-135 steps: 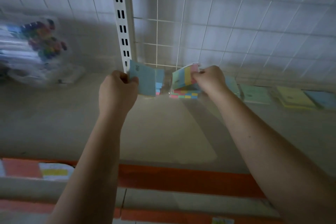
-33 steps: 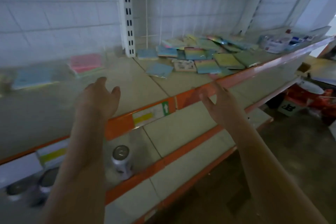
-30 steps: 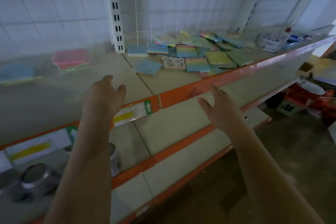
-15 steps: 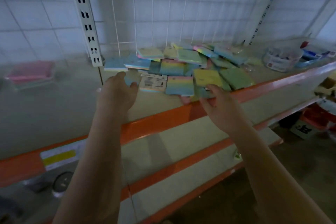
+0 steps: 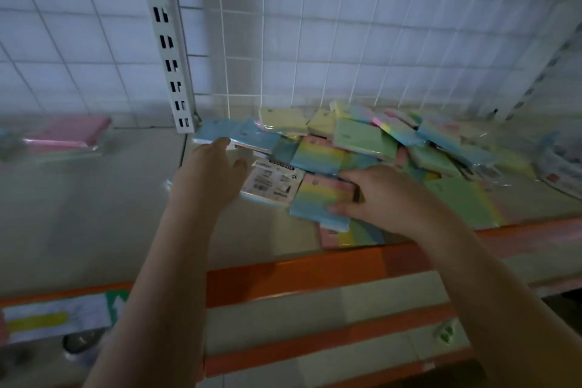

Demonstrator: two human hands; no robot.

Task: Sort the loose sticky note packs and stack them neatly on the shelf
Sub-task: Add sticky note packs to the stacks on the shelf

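Pinching a striped pack (image 5: 321,198), right grip (image 5: 382,198); left grip (image 5: 209,172) loose near shelf edge (image 5: 283,274).

White wire grid panel (image 5: 330,41), slotted upright (image 5: 167,47), tiled wall (image 5: 63,41), can top (image 5: 82,342) below

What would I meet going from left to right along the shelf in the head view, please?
Pink pack stack → slotted white upright → left hand, fingers touching a blue pack → label-side-up pack → right hand gripping a rainbow pack → blurred clear packet at the far right.
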